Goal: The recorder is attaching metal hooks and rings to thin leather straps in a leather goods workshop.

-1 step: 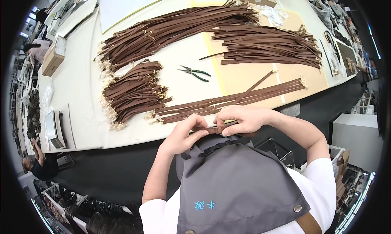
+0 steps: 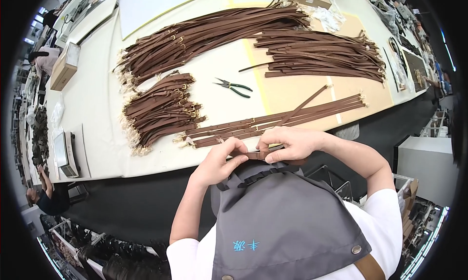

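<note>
A brown leather strap is pinched between the fingers of the left hand and the right hand at the near edge of the desk. Green-handled pliers are seen farther off, among strap piles.

Bare bench lies open left of the short strap pile, and a clear lane runs between that pile and the green-handled pliers. Straight ahead, a row of long straps blocks the bench edge; beyond, large strap bundles crowd the far side.
</note>
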Demonstrator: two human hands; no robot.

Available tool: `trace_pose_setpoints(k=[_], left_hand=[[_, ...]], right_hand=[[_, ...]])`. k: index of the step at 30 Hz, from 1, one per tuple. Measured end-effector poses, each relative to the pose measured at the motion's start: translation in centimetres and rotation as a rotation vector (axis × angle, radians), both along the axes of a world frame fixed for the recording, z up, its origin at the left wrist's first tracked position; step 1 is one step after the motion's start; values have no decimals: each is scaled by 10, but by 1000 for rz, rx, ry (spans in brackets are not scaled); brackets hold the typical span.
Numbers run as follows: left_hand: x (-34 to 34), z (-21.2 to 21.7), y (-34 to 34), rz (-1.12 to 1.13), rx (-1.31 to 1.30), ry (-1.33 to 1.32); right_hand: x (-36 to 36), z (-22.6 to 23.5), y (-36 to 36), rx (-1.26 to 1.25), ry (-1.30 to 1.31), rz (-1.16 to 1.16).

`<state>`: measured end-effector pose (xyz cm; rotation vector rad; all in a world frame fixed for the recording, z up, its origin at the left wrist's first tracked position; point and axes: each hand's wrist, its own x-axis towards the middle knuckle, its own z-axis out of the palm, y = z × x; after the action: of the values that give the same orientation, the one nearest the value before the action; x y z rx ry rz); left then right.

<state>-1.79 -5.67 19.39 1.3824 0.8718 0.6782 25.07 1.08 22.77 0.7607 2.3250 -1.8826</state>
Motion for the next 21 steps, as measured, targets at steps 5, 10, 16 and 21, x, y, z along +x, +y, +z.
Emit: trace_pose_setpoints(k=[5,10,16,21], left_hand=[[4,8,-2,104,291,157],[19,19,-8,218,489,353],[14,11,-11,236,389,564],[-4,-9,-9,277,-332,-13]], right_hand=[[-11,-1,-1,38,-21,-74],[-25,2,-5,180,-68,-124],[-37,-2,-10,375,-50,-170],[-47,-8,8,117,69,-67]])
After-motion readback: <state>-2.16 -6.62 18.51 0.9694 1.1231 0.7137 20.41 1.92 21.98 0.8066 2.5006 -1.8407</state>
